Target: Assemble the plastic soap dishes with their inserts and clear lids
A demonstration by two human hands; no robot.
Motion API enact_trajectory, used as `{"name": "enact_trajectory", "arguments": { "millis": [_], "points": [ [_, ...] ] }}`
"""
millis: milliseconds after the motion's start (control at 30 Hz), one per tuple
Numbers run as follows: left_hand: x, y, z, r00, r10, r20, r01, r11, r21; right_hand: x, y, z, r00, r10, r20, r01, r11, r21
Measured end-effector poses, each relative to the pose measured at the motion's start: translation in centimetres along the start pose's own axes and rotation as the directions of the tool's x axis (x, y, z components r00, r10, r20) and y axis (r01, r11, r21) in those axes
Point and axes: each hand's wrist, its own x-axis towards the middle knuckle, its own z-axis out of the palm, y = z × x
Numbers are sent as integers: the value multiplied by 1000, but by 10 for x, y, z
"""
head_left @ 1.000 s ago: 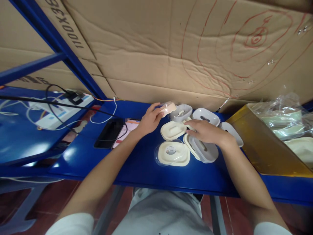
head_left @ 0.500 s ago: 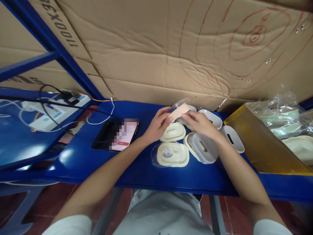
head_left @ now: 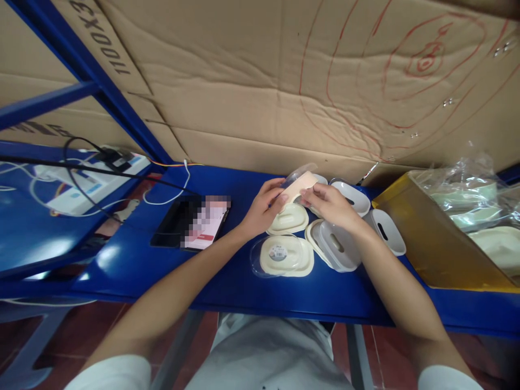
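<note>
A pale peach, box-like piece (head_left: 298, 187) with a clear plastic cover along its far side is held up between both hands. My left hand (head_left: 266, 207) grips its left end, thumb on the near face. My right hand (head_left: 327, 203) pinches its right side with thumb and fingers. Just below lie a cream oval lid (head_left: 289, 218) and another cream lid (head_left: 290, 259) with a round label and a clear cover. Grey-white slotted pieces (head_left: 339, 246) lean on cream ones under my right wrist. White slotted trays (head_left: 351, 197) stand behind.
A phone (head_left: 207, 222) on a black pad lies to the left, near white cables and a power strip (head_left: 95, 187). A yellow-edged box (head_left: 430, 244) with bagged green and cream parts stands right. Cardboard (head_left: 244, 81) rises behind the blue table (head_left: 227, 292).
The fingertips of my right hand have shifted slightly on the peach piece. Both hands still hold it in nearly the same place.
</note>
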Motion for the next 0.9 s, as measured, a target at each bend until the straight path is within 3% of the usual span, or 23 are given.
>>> {"name": "enact_trajectory", "arguments": {
  "millis": [367,633,900],
  "points": [
    [-1,11,1,998,-63,9,63,998,-22,-3,-6,-2,998,-58,2,58,994,-90],
    [6,-2,-2,986,-145,-77,143,989,-33,-4,-10,-8,995,-99,-21,92,969,-229],
    [5,2,-10,989,-114,-89,125,982,139,-2,-10,-31,994,-74,-79,55,972,-227]
  ]
}}
